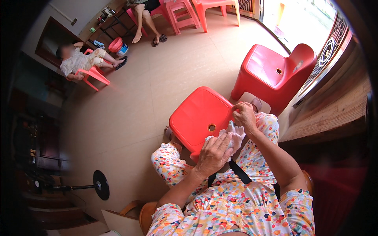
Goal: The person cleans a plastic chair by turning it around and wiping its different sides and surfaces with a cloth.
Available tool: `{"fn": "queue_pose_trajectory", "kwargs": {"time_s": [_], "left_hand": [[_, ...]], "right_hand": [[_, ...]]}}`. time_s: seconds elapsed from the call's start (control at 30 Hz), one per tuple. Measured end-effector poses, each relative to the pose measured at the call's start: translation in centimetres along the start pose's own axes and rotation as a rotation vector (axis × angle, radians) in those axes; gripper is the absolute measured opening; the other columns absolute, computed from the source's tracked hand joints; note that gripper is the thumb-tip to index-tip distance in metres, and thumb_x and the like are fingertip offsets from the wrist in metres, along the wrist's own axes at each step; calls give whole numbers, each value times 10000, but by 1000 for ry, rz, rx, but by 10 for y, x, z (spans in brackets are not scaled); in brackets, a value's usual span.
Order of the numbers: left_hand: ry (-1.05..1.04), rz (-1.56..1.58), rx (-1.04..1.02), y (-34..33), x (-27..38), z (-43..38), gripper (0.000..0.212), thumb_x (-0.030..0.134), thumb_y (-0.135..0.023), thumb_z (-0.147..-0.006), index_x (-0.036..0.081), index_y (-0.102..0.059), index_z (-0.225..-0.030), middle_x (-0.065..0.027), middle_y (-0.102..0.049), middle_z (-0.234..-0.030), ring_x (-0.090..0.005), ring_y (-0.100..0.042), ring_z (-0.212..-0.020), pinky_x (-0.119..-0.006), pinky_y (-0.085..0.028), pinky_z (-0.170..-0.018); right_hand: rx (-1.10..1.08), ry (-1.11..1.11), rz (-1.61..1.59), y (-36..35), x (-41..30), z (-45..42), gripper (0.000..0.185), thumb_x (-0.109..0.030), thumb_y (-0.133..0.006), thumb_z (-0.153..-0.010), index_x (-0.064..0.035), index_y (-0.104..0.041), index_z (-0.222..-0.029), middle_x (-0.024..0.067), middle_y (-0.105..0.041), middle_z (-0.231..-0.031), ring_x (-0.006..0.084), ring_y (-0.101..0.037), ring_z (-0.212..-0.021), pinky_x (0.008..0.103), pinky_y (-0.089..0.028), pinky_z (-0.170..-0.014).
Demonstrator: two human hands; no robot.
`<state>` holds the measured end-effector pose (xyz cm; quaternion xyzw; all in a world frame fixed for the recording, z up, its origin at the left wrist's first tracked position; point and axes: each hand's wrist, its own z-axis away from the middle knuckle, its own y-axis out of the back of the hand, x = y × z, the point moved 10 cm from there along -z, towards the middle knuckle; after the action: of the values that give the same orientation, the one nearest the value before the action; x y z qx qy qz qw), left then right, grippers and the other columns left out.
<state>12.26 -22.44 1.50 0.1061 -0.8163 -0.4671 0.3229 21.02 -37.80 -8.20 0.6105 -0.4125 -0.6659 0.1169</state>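
In front of my seated body stands a red plastic stool, with a gold-rimmed hole in its top. A crumpled pale pink and white cloth lies at the stool's near right edge. My left hand is laid over the cloth, fingers together and thumb against it. Parts of the cloth stick out on both sides of those fingers. Beyond the cloth, my right hand is at the stool's right edge with its fingers bent. Whether it pinches anything is hidden. A black strap hangs near my lap.
A red high-backed plastic seat stands ahead right, beside a doorway. A wooden edge runs along my right. A black round-based stand is at left. One person sits far left, another person's legs show near a bucket.
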Motion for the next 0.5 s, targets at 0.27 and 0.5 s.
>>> {"fn": "queue_pose_trajectory", "kwargs": {"time_s": [0.27,0.5], "left_hand": [[-2,43,2,3,-4,10,478,141,-620,-775,-26,-487,-1203,-206,-513,-1204,-327,-546,-942,-398,-429,-843],[-4,57,37,8,-10,23,461,184,-607,-798,-7,-496,-1203,-178,-532,-1181,-318,-529,-950,-420,-410,-842]], "right_hand": [[-6,39,-64,2,-2,1,206,-230,-554,-700,-127,-676,-830,48,-616,-911,273,-497,-1045,394,-432,-853],[0,60,-36,10,-14,4,205,-201,-541,-709,-96,-667,-831,61,-609,-927,291,-483,-1064,410,-427,-861]]}}
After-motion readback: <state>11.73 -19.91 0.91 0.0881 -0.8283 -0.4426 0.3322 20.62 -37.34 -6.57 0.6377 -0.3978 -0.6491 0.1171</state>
